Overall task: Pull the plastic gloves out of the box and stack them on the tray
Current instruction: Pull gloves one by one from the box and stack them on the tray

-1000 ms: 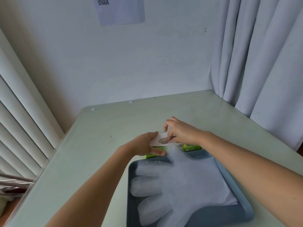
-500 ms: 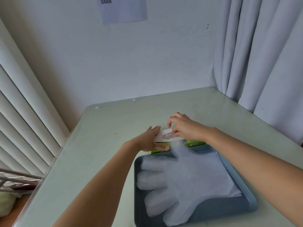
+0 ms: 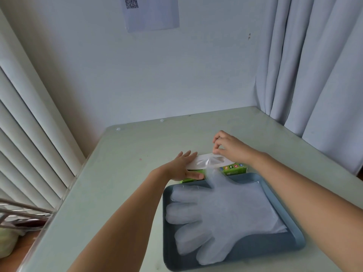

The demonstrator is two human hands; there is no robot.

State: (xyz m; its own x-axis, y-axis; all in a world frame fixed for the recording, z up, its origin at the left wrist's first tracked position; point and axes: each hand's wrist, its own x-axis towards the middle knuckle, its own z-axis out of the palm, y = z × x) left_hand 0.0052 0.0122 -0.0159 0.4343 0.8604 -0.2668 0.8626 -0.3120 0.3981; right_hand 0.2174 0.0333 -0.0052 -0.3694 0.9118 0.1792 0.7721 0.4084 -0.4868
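Pale table w/ box just behind tray. Our left hand lies flat, fingers straight, pinning the box; right hand pinches a glove at the slot. We judge it feather-light, limp, slippery film: grip a bunched fold, pull slow. Stack lies in tray.

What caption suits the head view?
Left hand steadies the box while the right hand pinches the next glove at its opening; stacked gloves lie in the tray.

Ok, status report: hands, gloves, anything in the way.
Left hand flat on the box, steadying. Right hand pinching the next glove at the slot. Gloves stacked on the tray. Nothing in the way.
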